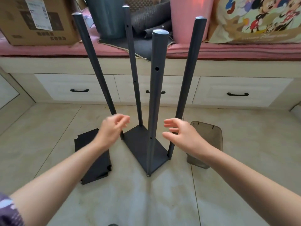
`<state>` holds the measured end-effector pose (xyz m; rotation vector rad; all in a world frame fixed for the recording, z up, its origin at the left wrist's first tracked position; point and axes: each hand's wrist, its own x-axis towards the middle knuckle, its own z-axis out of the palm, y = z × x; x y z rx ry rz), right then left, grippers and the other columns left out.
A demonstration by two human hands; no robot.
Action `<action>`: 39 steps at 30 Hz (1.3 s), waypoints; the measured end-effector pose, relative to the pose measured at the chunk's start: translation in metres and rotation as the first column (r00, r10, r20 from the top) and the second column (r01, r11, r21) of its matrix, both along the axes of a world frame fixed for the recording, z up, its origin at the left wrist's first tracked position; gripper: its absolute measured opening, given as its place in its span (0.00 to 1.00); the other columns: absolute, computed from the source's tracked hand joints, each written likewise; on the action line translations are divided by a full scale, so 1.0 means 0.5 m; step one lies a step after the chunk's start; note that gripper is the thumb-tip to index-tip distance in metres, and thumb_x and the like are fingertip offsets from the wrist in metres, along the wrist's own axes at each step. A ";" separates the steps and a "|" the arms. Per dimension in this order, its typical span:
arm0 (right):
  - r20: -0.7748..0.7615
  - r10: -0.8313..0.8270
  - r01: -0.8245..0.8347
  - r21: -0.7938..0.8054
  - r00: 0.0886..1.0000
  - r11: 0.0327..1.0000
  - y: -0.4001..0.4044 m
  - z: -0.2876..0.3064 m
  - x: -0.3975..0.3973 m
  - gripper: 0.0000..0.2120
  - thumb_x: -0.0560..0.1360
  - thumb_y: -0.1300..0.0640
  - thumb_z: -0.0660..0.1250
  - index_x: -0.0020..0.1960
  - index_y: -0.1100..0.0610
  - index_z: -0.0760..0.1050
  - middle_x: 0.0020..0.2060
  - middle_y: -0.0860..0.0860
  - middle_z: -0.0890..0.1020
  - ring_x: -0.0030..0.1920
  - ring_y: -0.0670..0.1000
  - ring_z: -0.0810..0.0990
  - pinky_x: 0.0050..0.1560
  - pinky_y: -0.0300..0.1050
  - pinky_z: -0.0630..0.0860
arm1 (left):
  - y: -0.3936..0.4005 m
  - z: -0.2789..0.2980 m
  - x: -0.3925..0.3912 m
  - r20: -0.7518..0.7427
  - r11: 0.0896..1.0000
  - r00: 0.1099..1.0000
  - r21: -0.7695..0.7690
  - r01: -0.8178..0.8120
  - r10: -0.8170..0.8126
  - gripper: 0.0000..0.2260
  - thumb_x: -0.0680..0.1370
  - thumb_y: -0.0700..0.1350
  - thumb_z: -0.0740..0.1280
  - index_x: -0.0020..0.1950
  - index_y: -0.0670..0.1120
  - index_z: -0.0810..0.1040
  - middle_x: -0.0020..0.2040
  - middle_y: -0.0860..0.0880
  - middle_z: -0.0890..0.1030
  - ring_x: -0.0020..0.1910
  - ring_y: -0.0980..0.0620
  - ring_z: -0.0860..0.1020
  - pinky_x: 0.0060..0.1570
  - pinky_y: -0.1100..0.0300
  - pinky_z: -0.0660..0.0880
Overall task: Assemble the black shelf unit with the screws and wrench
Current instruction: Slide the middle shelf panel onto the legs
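The black shelf unit stands on the tiled floor: a bottom shelf panel [142,146] with several upright poles, the nearest pole [156,95] rising toward me. My left hand [112,128] hovers blurred beside the left pole's foot, fingers loosely curled, holding nothing. My right hand [182,136] is spread open just left of the right pole [187,88], touching nothing. A loose black shelf panel [93,154] lies flat on the floor, partly under my left forearm. No screws or wrench show.
A brownish translucent plastic box [210,141] sits on the floor to the right. Behind stands a white drawer bench [75,88] topped with a pink cushion, a cardboard box [35,22], a grey bin [107,17] and a cartoon bag [260,18].
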<state>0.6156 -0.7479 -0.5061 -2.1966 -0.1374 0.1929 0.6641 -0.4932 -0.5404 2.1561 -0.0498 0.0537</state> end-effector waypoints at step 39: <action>0.186 -0.085 0.071 0.081 0.979 0.994 0.014 0.028 0.054 0.09 0.80 0.65 0.64 0.56 0.57 0.67 0.47 0.48 0.81 0.51 0.48 0.80 0.58 0.51 0.78 | 0.098 0.107 0.036 0.125 0.936 0.936 -0.169 -0.308 0.330 0.11 0.79 0.41 0.71 0.57 0.49 0.73 0.55 0.50 0.77 0.60 0.43 0.77 0.59 0.39 0.77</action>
